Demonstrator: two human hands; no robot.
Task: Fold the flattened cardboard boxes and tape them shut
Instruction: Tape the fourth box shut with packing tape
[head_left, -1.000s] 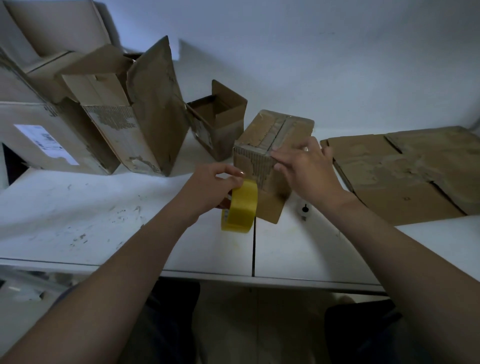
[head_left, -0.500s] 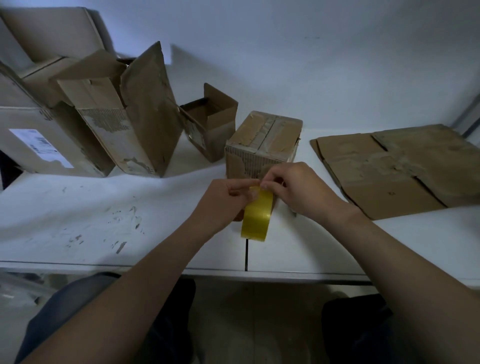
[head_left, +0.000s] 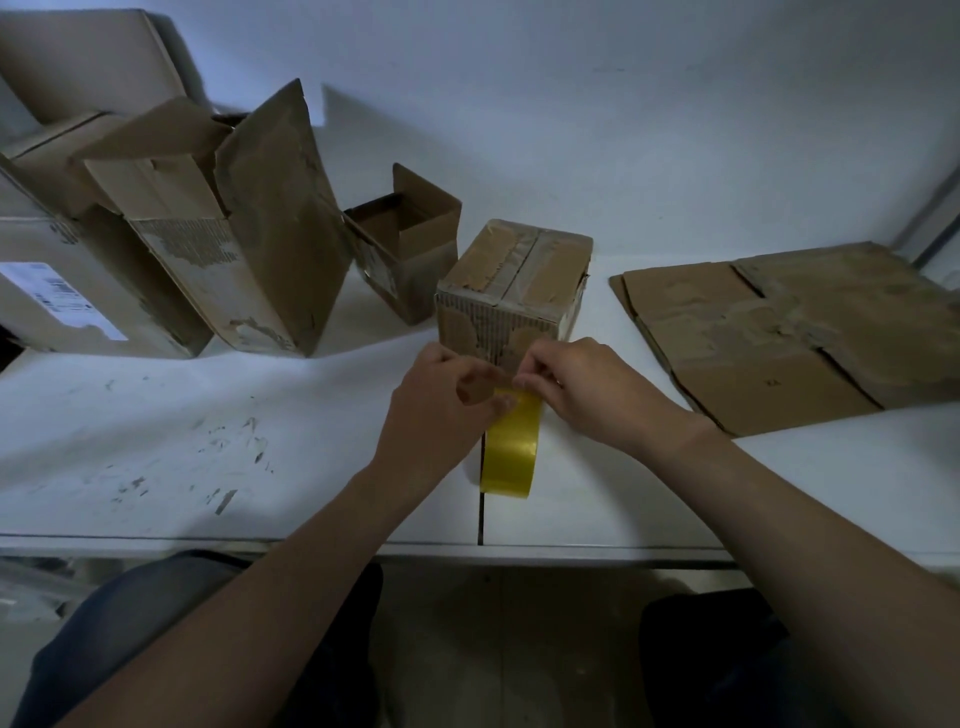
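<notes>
A small closed cardboard box stands on the white table, its top flaps together under old tape. Just in front of it a yellow tape roll stands on edge. My left hand grips the roll's top from the left. My right hand pinches the tape at the roll's top from the right, fingertips close to the left hand's. Both hands hide the upper part of the roll and the box's lower front.
A small open box stands behind left of the closed one. Several larger open boxes crowd the back left. Flattened cardboard lies at the right. The table's front edge runs just below the roll.
My right hand left the box's top and came down to the tape roll. The box now stands flat on the table, and both hands meet at the roll's top.
</notes>
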